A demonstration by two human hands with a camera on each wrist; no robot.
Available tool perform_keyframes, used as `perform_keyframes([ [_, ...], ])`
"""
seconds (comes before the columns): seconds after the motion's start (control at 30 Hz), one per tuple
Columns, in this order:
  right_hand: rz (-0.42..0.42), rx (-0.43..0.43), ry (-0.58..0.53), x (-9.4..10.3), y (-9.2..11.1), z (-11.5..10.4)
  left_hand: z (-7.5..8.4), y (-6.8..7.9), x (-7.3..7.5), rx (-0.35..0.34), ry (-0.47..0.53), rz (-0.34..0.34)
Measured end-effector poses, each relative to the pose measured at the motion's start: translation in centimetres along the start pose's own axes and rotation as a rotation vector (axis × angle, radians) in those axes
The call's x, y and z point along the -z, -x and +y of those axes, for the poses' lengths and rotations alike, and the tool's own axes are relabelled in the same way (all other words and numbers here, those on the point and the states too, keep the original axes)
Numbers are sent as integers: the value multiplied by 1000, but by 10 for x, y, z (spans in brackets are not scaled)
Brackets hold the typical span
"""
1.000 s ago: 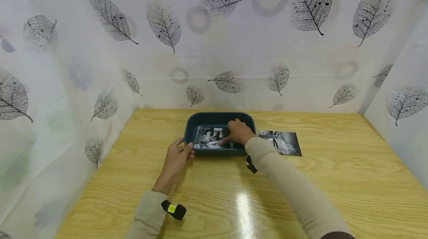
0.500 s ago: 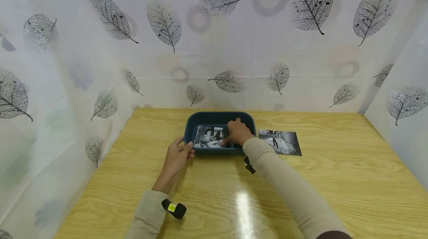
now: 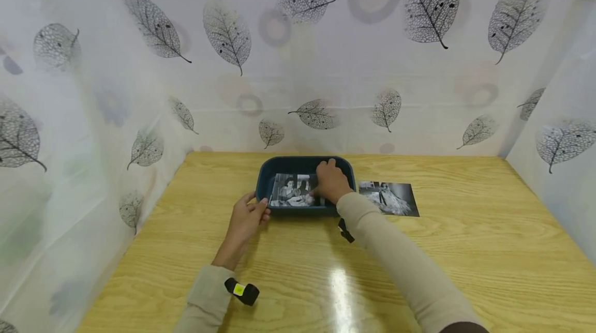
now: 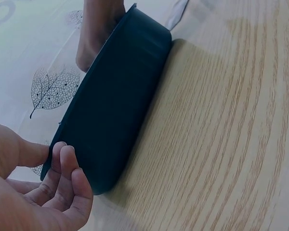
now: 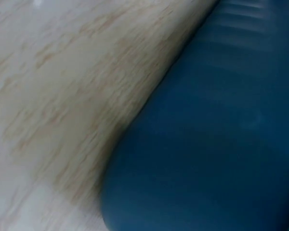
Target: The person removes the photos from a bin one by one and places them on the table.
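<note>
A dark blue rectangular tub (image 3: 304,212) stands on the table with a black-and-white photograph (image 3: 291,192) inside it. My left hand (image 3: 246,216) holds the tub's front left corner. In the left wrist view, the thumb of that left hand (image 4: 43,187) is over the rim and its fingers are curled against the outer wall. Reaching into the tub's right half, my right hand (image 3: 332,182) has its thumb on the photograph and its fingers bent at the right edge, partly hidden. Only the tub's outer wall (image 5: 197,154) and the table show in the right wrist view.
A second black-and-white photograph (image 3: 396,199) lies flat just right of the tub, partly covered by the right sleeve. The wood-grain table (image 3: 288,281) meets a leaf-patterned curtain (image 3: 326,64) behind the tub and at both sides.
My right hand has shifted slightly back and left, and its thumb has slid up on the photograph. The photograph's far edge sits slightly higher in view. My left hand and the tub stay put.
</note>
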State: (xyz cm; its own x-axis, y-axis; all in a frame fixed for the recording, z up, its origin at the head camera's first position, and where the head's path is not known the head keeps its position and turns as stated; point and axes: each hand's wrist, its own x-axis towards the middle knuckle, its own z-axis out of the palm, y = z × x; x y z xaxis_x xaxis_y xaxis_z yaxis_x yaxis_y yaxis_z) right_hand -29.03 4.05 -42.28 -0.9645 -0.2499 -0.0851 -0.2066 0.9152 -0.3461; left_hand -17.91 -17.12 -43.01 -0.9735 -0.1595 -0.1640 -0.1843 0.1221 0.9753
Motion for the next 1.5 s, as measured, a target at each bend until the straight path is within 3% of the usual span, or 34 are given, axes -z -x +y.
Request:
perform_keyframes([
  [0.67,110,83,-168,24,4,17,5,1,-2,-3,-2,6],
  [1.03,151,186,-308,38,3,32,1,0,-3,-15,9,7],
  [1.33,9,112,-594,69,13,45,1,1,-3,-1,1,5],
  [1.5,-9,96,-652,84,18,60,0,1,-2,8,-7,7],
])
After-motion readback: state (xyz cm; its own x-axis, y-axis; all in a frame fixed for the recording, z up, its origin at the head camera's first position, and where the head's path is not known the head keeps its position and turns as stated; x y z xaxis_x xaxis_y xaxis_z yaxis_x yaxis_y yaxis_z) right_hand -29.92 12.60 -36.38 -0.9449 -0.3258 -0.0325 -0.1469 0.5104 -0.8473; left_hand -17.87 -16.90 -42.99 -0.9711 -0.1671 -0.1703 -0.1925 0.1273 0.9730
